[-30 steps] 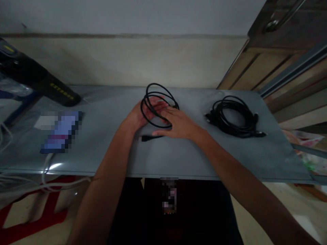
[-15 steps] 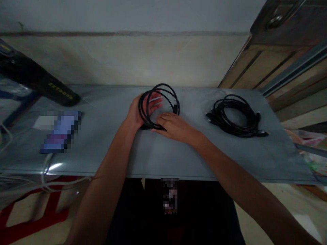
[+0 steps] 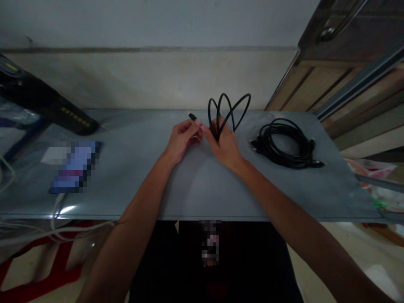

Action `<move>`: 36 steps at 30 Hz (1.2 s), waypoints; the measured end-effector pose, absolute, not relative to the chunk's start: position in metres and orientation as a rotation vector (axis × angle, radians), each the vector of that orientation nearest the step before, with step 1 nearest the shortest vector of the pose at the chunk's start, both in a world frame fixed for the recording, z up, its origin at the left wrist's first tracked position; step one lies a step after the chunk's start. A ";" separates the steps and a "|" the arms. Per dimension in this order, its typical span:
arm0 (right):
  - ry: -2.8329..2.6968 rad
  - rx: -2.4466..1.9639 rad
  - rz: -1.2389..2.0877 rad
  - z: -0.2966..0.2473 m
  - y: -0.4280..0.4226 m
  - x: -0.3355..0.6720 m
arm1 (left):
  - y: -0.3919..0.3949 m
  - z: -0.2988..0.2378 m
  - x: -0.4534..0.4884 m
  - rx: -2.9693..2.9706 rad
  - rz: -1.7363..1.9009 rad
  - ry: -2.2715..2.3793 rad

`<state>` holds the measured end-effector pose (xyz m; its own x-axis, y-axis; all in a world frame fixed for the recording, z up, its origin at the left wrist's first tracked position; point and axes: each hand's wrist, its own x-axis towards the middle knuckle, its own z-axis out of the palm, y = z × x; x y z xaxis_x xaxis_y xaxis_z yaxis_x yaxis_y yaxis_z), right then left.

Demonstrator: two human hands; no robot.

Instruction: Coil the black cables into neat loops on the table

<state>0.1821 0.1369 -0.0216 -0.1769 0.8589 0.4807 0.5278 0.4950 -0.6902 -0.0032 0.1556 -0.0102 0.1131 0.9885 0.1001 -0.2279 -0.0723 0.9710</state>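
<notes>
My right hand (image 3: 225, 145) is closed around the gathered loops of a black cable (image 3: 227, 110), which stand up above its fingers over the grey table (image 3: 202, 185). My left hand (image 3: 182, 136) pinches the free end of the same cable, its black plug (image 3: 192, 116) sticking up just past the fingertips. The two hands nearly touch at the table's middle, near the far edge.
A second coiled black cable (image 3: 285, 145) lies on the table to the right. A blurred flat object (image 3: 74, 166) lies at the left, with a black and yellow device (image 3: 47, 105) behind it. White cords (image 3: 53, 223) hang off the left front edge. A wooden cabinet (image 3: 347, 84) stands at right.
The coil lay flat under both hands; now my right hand has raised it upright and shifted right, and my left hand has moved from the coil to the plug end.
</notes>
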 end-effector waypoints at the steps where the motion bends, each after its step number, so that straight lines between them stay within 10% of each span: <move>1: -1.849 -1.126 0.471 -0.023 0.137 0.183 | 0.153 -0.011 0.001 1.156 1.241 0.900; 36: -1.023 -1.046 0.349 -0.001 0.179 0.234 | 0.176 -0.009 -0.072 0.645 1.621 0.687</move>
